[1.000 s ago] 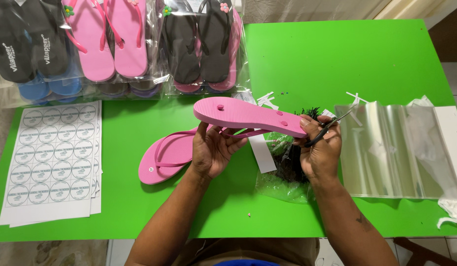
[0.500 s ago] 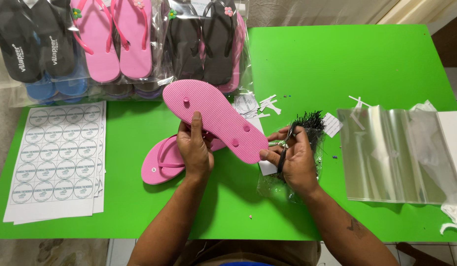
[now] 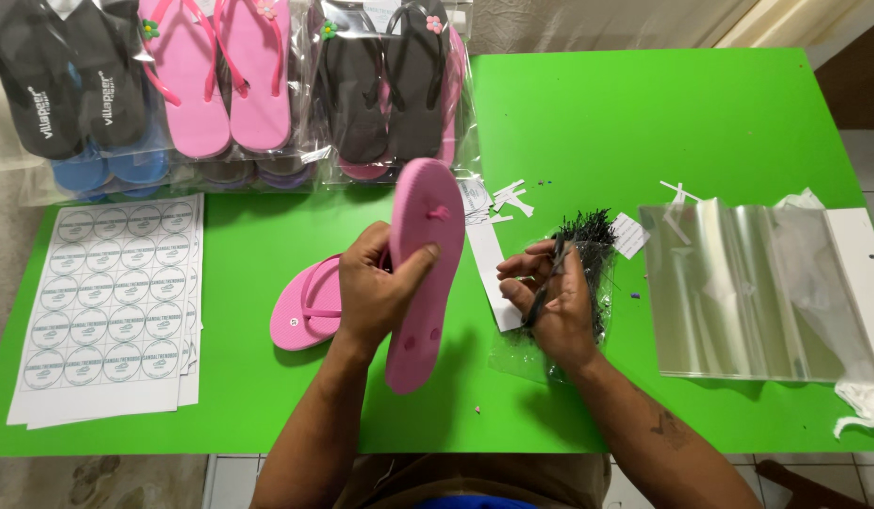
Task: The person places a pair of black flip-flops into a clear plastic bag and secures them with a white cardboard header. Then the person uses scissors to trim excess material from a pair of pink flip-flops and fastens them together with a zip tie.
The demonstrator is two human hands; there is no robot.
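The left hand grips the pink flip-flop, its long axis near vertical at frame centre; the right hand, just right, pinches black ties.

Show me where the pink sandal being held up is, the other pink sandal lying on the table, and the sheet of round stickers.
Held pink sandal (image 3: 420, 283), head view, middle of its underside.
Lying pink sandal (image 3: 300, 316), head view, its footbed near the heel.
Sheet of round stickers (image 3: 112, 302), head view, centre of the sheet.
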